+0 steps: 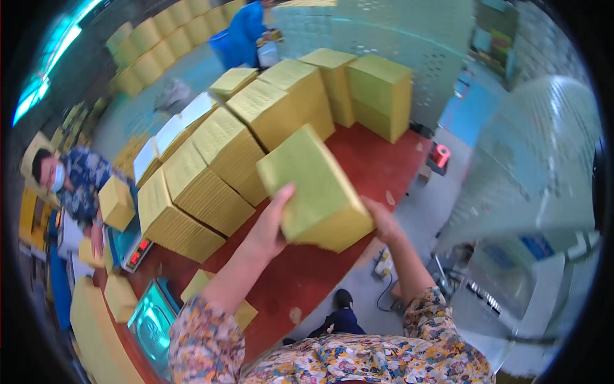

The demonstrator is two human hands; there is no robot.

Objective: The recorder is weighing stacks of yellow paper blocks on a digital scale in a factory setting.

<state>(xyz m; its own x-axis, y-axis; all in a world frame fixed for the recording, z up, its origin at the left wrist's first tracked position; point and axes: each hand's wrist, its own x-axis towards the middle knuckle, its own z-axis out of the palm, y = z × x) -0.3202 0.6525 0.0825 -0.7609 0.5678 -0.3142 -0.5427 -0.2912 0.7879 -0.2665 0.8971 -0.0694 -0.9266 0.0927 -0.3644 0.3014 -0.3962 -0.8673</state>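
A thick block of yellow paper sheets (307,182) is held up over the red tabletop (272,291), tilted, its broad face greenish in the light. My left hand (272,221) grips its near left side, the thumb lying along the face. Against the right edge presses my right hand (382,221), with its fingers partly hidden behind the block. Just beyond stand rows of similar yellow paper stacks (220,137), packed close together. Below my left forearm lies another yellow block (246,313), partly covered by the arm.
At the left a masked person in camouflage (83,176) handles a yellow block (116,203) beside a digital scale (136,254). A shiny metal scale pan (153,320) sits near my left sleeve. A person in blue (246,32) works at the back. Plastic-wrapped goods (531,153) stand right.
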